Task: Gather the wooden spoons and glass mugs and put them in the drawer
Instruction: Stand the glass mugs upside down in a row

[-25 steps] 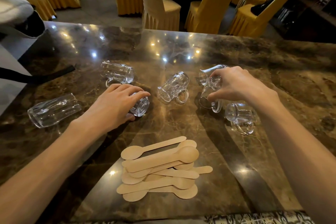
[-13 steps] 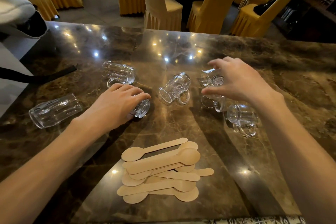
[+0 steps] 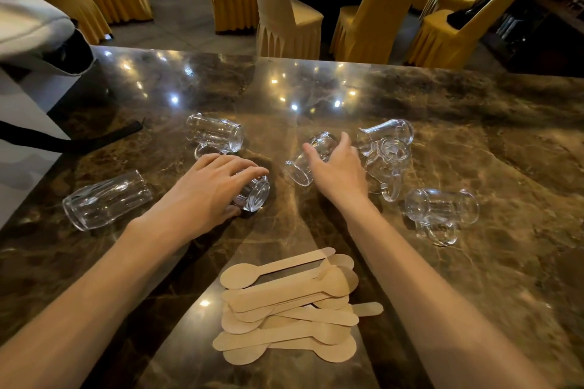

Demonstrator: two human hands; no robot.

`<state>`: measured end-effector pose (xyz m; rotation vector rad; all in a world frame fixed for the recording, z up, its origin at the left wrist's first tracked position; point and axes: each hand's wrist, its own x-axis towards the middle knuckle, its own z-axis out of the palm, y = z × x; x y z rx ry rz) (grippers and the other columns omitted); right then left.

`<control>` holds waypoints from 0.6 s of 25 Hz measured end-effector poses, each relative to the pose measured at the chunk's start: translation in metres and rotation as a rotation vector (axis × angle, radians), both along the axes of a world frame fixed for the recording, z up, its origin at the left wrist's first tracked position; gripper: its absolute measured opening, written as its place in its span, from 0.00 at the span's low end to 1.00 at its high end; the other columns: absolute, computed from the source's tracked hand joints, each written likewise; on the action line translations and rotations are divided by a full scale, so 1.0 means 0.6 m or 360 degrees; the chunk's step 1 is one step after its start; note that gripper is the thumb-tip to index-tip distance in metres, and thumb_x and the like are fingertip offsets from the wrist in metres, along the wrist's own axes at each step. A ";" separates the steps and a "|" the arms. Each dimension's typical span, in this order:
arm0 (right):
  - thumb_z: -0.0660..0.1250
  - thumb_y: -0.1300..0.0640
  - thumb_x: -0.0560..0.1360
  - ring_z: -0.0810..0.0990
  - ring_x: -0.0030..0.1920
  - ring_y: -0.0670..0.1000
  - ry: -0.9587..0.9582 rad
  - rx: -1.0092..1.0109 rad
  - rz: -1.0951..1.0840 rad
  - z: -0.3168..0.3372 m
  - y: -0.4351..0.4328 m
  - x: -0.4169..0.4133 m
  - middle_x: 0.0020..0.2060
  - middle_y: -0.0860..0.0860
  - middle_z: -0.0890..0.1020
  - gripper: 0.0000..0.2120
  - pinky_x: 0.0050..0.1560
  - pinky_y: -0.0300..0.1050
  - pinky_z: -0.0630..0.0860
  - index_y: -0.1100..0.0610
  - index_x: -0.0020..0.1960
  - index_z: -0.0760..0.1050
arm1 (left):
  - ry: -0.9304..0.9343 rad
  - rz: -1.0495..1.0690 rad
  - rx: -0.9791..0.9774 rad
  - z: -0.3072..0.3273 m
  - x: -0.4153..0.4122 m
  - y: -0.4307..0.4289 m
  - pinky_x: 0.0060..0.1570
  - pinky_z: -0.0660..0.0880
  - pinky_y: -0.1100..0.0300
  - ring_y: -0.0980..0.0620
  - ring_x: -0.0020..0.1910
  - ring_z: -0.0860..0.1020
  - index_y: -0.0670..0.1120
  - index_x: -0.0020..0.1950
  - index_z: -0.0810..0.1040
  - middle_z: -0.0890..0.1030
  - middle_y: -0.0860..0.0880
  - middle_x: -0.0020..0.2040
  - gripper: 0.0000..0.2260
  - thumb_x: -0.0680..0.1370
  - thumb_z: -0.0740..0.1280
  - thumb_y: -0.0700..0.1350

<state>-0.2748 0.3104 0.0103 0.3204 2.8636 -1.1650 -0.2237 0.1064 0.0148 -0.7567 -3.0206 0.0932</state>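
Several glass mugs lie on their sides on the brown marble table (image 3: 474,123). My left hand (image 3: 208,193) lies over one mug (image 3: 254,194), fingers curled on it. My right hand (image 3: 338,167) hovers with fingers spread over the middle mug (image 3: 303,164), thumb and fingers on either side of it. Other mugs lie at the far left (image 3: 104,199), behind my left hand (image 3: 215,134), and three to the right (image 3: 390,161), (image 3: 387,131), (image 3: 442,208). A pile of wooden spoons (image 3: 290,306) rests near the front edge. No drawer is in view.
A black strap (image 3: 79,139) and a grey bag (image 3: 28,31) lie at the table's left end. Yellow-covered chairs (image 3: 284,16) stand around a dark round table beyond the far edge.
My right hand has let go of the mugs on the right and moved left over the middle mug. My left hand has stayed on its mug.
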 end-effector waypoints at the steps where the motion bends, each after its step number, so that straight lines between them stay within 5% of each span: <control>1: 0.61 0.37 0.73 0.67 0.68 0.59 -0.0062 0.0051 0.0023 -0.001 -0.006 -0.007 0.71 0.57 0.64 0.40 0.62 0.54 0.67 0.58 0.75 0.51 | -0.0003 -0.0002 0.0003 0.000 -0.001 0.000 0.71 0.53 0.58 0.54 0.73 0.60 0.56 0.75 0.54 0.63 0.55 0.74 0.34 0.74 0.69 0.51; 4: 0.63 0.35 0.71 0.69 0.66 0.60 -0.0169 0.0152 0.0090 0.003 -0.008 -0.029 0.68 0.58 0.68 0.41 0.60 0.55 0.68 0.61 0.72 0.56 | -0.0007 -0.0010 0.0007 -0.001 -0.001 -0.001 0.71 0.53 0.58 0.53 0.73 0.60 0.56 0.75 0.55 0.63 0.55 0.74 0.34 0.74 0.69 0.51; 8: 0.64 0.33 0.69 0.69 0.63 0.58 0.0072 0.0540 0.0172 0.000 -0.021 -0.032 0.61 0.55 0.75 0.35 0.61 0.55 0.65 0.58 0.64 0.68 | 0.0011 -0.0025 0.0030 -0.001 -0.003 -0.003 0.71 0.54 0.58 0.53 0.73 0.61 0.56 0.75 0.56 0.65 0.54 0.73 0.34 0.73 0.70 0.51; 12: 0.66 0.38 0.70 0.73 0.58 0.58 0.0157 0.0350 0.0224 -0.009 -0.034 -0.017 0.60 0.55 0.72 0.28 0.50 0.51 0.70 0.56 0.61 0.66 | 0.0036 -0.0030 0.0005 -0.002 -0.003 -0.005 0.70 0.55 0.58 0.53 0.72 0.62 0.56 0.75 0.56 0.65 0.55 0.74 0.34 0.73 0.70 0.51; 15: 0.65 0.37 0.71 0.76 0.55 0.61 0.0091 0.0502 0.0262 -0.002 -0.030 -0.022 0.59 0.56 0.72 0.28 0.43 0.50 0.66 0.55 0.61 0.64 | 0.0069 -0.0044 0.0022 0.001 -0.003 -0.005 0.70 0.57 0.57 0.53 0.72 0.64 0.56 0.74 0.58 0.67 0.54 0.73 0.33 0.73 0.70 0.52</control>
